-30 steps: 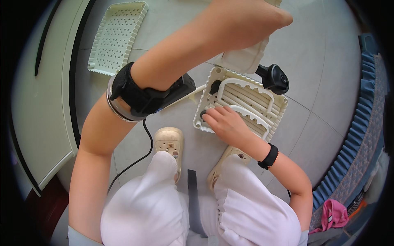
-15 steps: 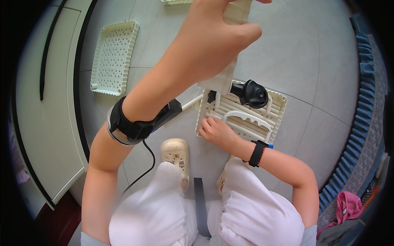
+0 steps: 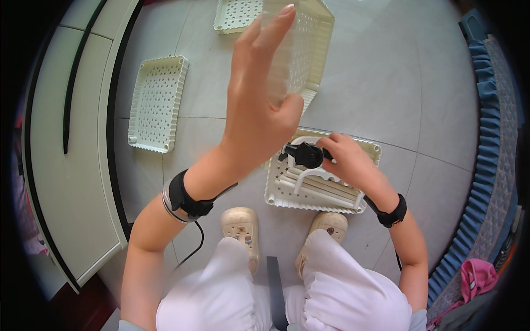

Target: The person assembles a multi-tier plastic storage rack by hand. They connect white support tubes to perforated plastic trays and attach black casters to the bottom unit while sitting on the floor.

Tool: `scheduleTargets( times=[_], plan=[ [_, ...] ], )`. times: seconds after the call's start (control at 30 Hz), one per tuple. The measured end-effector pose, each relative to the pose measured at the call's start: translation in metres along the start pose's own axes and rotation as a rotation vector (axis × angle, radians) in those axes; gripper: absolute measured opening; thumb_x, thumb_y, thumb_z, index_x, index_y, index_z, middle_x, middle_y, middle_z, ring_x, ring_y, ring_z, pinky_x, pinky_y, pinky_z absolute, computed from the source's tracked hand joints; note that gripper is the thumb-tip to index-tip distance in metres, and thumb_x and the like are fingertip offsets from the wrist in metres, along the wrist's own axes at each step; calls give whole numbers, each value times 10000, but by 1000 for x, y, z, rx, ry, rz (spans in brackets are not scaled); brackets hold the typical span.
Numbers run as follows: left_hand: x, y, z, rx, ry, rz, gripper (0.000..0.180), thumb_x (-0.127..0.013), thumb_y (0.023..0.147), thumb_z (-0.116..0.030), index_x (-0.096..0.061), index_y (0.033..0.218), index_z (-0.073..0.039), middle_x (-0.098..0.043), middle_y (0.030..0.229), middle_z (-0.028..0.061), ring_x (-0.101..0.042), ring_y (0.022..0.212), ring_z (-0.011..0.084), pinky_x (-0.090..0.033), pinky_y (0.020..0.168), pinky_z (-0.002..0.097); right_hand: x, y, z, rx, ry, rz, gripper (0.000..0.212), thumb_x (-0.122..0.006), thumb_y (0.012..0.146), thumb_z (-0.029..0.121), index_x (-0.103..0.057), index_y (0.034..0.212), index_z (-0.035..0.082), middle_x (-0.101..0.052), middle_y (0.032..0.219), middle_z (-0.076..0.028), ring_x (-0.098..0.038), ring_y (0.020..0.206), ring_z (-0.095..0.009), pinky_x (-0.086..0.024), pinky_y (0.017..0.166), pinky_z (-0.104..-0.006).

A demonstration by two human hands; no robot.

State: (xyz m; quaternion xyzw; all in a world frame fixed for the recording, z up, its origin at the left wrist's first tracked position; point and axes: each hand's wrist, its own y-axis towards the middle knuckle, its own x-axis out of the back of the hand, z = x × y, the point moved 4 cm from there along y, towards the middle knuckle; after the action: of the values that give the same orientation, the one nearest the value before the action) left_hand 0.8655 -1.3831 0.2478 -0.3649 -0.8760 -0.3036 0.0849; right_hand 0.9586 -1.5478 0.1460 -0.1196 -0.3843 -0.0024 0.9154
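Observation:
My left hand [image 3: 256,105] is raised, its thumb and fingers around the edge of a cream plastic shelf tray [image 3: 314,55] held up on its side. The tray's perforated face is partly blurred. Below it, my right hand [image 3: 353,165] has its fingers closed at a black caster wheel [image 3: 306,155]; whether the caster is fixed to the raised tray is hidden by my left hand. Under both hands, another shelf tray [image 3: 276,199] lies on the floor, holding several cream tubes [image 3: 317,190] and a white wavy handle [image 3: 320,172].
One perforated tray [image 3: 157,105] lies on the tiled floor at the left, another [image 3: 237,14] at the far edge. A pale cabinet [image 3: 66,165] stands along the left, a blue frilled cover [image 3: 483,132] along the right. My beige clogs [image 3: 240,226] are close to the loaded tray.
My right hand has moved from the tubes up to the caster. My left hand has shifted left and lower, and the raised tray has turned to show its perforated face.

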Motion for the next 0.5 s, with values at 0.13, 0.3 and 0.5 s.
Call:
scheduleTargets(
  times=[0.13, 0.3, 0.5],
  plan=[
    [-16, -17, -12, -176, 96, 30, 891, -458, 602, 132, -180, 1434, -26, -287, 1383, 234, -263, 1295, 410, -297, 1037, 446, 43, 1, 1, -251, 209, -258, 167, -554, 794, 52, -595, 953, 21, -534, 850, -123, -555, 736, -268, -466, 673, -353],
    [-32, -29, -16, -147, -5, 64, 869, -538, 667, 91, -148, 1436, -18, -217, 1425, 219, -241, 1302, 432, -302, 1027, 469, 91, 3, 38, -59, 557, -469, 168, -521, 797, 19, -582, 952, 0, -473, 788, -86, -462, 643, -186, -390, 573, -278],
    [-37, -20, -30, -254, 76, 209, 759, -636, 834, -265, -214, 1416, -24, -182, 1446, 218, -300, 1269, 345, -392, 918, 435, 92, -2, 54, 281, 441, -518, 274, -533, 758, -55, -549, 1025, 2, -477, 807, -93, -484, 669, -205, -403, 588, -311]
  ],
)
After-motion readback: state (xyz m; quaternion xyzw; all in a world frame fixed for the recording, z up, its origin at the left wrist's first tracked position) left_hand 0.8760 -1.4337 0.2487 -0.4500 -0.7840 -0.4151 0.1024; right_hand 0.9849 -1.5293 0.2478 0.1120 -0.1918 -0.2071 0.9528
